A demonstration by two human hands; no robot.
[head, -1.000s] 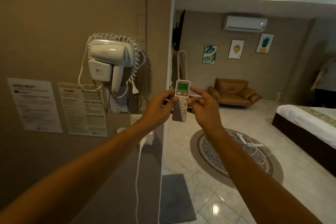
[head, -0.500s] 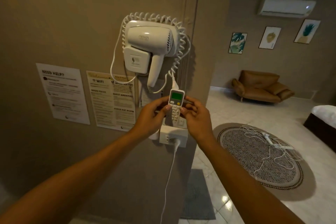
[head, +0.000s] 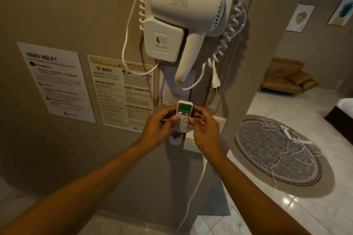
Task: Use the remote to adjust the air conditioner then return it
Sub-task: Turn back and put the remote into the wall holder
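Head view: remote [head: 183, 115] under "nexel" hair dryer [head: 188, 5], beside "WIFI" notice [head: 122, 91]

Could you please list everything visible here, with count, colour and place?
small white remote with green screen: 1, white, held upright in front of the wall below the dryer
white wall-mounted hair dryer: 1, white, top centre on the wall, coiled cord around it
white dangling plug: 1, white, right of the dryer handle
printed paper notices: 2 clearly seen, white and cream, wall at left
white wall outlet: 1, white, behind the hands, a cable hanging below
round patterned rug: 1, grey and black, floor at right, tangled white cables on it
brown leather armchair: 1, brown, far right
framed pictures: 2, far wall
left hand: 1, gripping the remote's left side
right hand: 1, gripping its right side
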